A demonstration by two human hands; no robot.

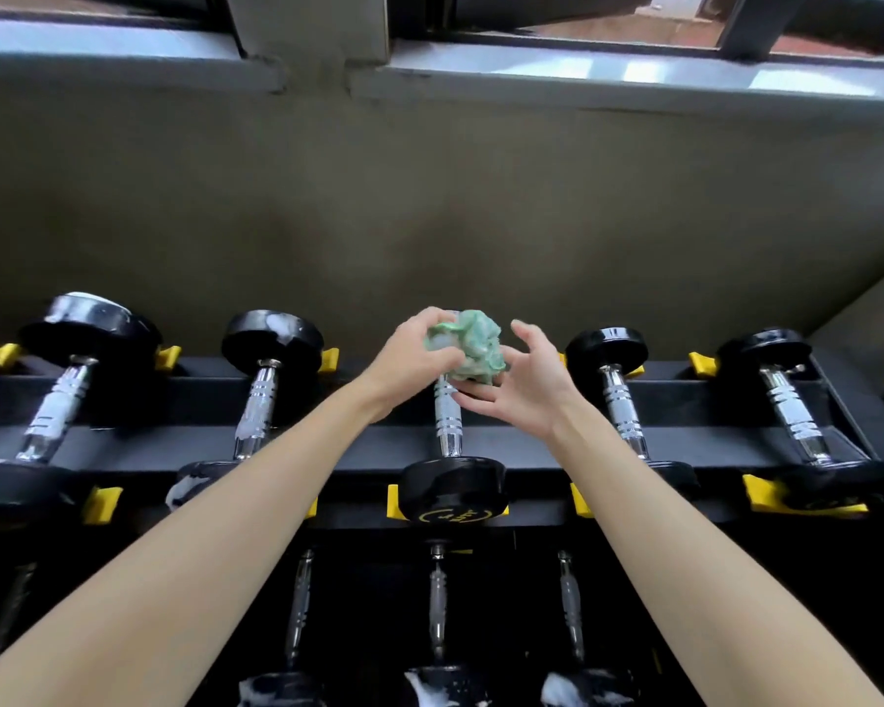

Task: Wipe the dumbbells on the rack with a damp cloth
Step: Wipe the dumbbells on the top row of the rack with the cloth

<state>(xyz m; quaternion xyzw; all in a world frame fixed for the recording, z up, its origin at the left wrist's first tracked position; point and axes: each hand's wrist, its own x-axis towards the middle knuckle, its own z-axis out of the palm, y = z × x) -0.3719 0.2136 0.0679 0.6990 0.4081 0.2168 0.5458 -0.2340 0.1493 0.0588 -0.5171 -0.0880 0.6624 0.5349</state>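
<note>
A crumpled green cloth is bunched over the far head of the middle dumbbell on the top row of the black rack. My left hand grips the cloth from the left, fingers curled round it. Just right of the cloth, my right hand has its fingers spread and loosely bent, the lower fingers reaching under the cloth toward the chrome handle. The dumbbell's far head is hidden by the cloth and hands.
Several more black dumbbells with chrome handles lie in yellow cradles, two on the left carrying white foam, two on the right. A lower row shows foam too. A grey wall and window sill stand behind.
</note>
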